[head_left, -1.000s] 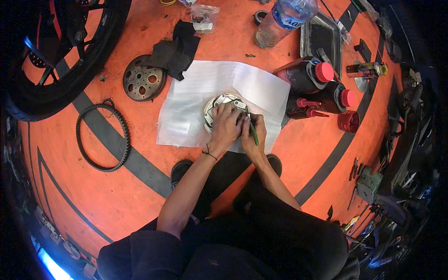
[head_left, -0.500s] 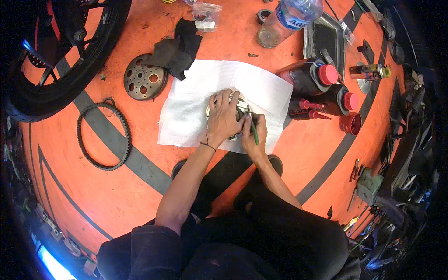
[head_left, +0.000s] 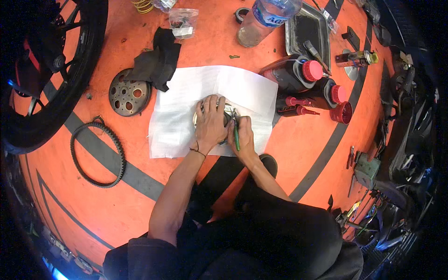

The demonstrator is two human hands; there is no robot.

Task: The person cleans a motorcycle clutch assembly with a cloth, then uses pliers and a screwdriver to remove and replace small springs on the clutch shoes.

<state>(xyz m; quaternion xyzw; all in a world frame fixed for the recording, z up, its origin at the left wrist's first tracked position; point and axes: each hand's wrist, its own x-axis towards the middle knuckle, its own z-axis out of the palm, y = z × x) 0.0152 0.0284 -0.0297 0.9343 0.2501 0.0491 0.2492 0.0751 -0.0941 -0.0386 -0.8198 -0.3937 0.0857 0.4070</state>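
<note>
Our left hand (head_left: 211, 125) lies spread over the round part (head_left: 228, 108) on the paper (head_left: 163, 135). At the part's four o'clock, our right hand (head_left: 245, 136) grips a green tool (head_left: 236, 136); the belt (head_left: 123, 161) lies toward eight.

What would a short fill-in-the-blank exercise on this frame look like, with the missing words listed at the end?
1. The left hand lies over a round metal part on a ____ sheet.
2. The right hand holds a slim tool with a ____ handle.
3. The toothed belt lies on the floor to the person's ____.
4. The two big dark bottles have ____ caps.

Missing words: white; green; left; red.
</note>
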